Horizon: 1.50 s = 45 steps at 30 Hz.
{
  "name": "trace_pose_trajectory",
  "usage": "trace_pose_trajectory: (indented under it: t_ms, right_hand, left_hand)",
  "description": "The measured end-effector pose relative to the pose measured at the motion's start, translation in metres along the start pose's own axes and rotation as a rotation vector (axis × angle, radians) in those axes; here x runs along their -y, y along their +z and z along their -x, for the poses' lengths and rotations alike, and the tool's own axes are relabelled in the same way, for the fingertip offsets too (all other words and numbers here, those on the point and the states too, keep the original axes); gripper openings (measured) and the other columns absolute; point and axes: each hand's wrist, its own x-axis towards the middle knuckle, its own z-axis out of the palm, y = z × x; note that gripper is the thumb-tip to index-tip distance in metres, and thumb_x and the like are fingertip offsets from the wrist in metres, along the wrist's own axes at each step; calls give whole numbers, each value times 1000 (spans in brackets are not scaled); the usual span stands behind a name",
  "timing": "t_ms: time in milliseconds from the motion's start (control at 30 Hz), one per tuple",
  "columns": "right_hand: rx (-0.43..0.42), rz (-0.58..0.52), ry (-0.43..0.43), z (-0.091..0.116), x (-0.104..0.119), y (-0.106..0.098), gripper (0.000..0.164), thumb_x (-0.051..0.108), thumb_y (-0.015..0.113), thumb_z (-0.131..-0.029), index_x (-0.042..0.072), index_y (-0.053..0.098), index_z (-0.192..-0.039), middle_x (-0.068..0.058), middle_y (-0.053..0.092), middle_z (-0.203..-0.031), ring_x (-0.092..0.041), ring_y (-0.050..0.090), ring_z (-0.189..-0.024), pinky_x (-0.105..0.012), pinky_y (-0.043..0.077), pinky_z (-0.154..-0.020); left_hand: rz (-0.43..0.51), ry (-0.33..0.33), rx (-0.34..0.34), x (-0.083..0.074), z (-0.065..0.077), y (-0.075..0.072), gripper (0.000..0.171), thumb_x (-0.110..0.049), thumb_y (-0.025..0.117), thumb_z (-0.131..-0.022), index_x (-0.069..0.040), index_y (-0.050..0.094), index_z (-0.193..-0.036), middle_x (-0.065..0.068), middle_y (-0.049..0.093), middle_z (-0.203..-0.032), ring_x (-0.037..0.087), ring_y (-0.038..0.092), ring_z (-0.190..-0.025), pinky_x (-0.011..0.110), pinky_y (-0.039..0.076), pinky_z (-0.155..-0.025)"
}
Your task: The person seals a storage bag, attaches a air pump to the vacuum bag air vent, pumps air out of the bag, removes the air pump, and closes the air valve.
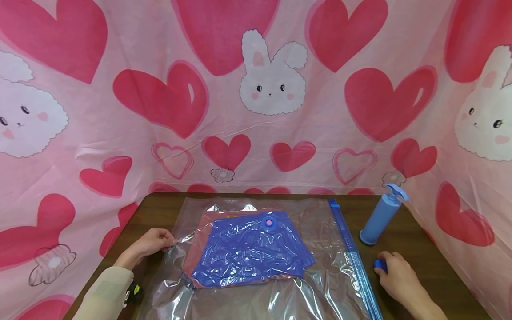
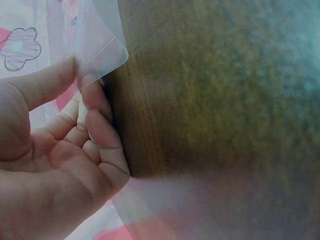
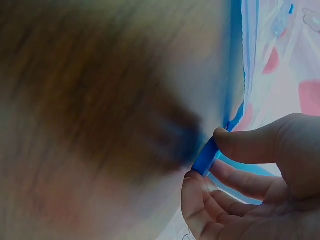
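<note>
A clear plastic vacuum storage bag [image 1: 320, 293] lies flat on the table, with folded blue cloth [image 1: 252, 253] over reddish cloth [image 1: 194, 246] inside. On its upper face is a round blue valve [image 1: 269, 223] with a pink centre. My left hand [image 1: 154, 241] pinches the bag's left edge; the left wrist view shows its clear corner [image 2: 102, 55] between thumb and fingers. To the right of the bag's blue zip strip [image 1: 354, 260], my right hand [image 1: 398, 276] holds a small blue cap [image 1: 380, 266] by its rim, between thumb and fingertips [image 3: 192, 187].
A blue hand pump [image 1: 381, 220] stands upright on the brown table [image 1: 432, 266], beyond my right hand. A blue slider [image 1: 334, 204] sits at the far end of the zip strip. Pink heart-patterned cloth [image 1: 276, 129] hangs around the table.
</note>
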Motion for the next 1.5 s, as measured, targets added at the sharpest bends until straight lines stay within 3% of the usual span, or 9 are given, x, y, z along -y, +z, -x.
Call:
trace_pose_trajectory:
  t_ms: [100, 433, 667, 1100, 1500]
  right_hand:
    - [6, -1, 3, 0, 1, 0, 34, 0, 79, -86, -15, 63, -111, -22, 62, -97, -43, 65, -90, -67, 53, -80]
    - [-87, -7, -50, 0, 10, -3, 31, 0, 79, -87, -14, 65, -110, -21, 62, -96, -42, 65, -86, -66, 53, -77]
    - [-66, -25, -15, -5, 25, -9, 35, 2, 79, -89, -16, 62, -115, -24, 61, -99, -39, 64, -87, -67, 54, -81]
    - [-163, -70, -102, -12, 57, -11, 37, -1, 78, -89, -17, 62, -119, -34, 61, -112, -54, 65, -99, -67, 54, -82]
    - [-192, -108, -220, -23, 86, 2, 33, -3, 79, -88, -14, 66, -117, -25, 63, -106, -38, 68, -88, -57, 58, -73]
  left_hand:
    - [-3, -5, -1, 0, 0, 0, 12, -10, 69, -100, 0, 71, -92, 6, 61, -81, 23, 59, -78, 38, 49, -75]
    - [-10, -19, -2, 0, 0, -1, 13, -11, 69, -100, -1, 71, -94, 7, 61, -83, 24, 58, -80, 39, 49, -77]
    - [-15, -26, -6, 1, 0, 0, 13, -12, 69, -101, -1, 71, -94, 6, 61, -83, 24, 58, -81, 40, 49, -77]
    - [-8, -16, 4, -1, 1, 0, 15, -14, 70, -101, -1, 71, -94, 6, 62, -83, 24, 58, -80, 40, 49, -77]
    - [13, 10, 25, 2, -1, -1, 16, -15, 71, -100, -1, 70, -92, 7, 62, -84, 24, 60, -79, 37, 50, -75]
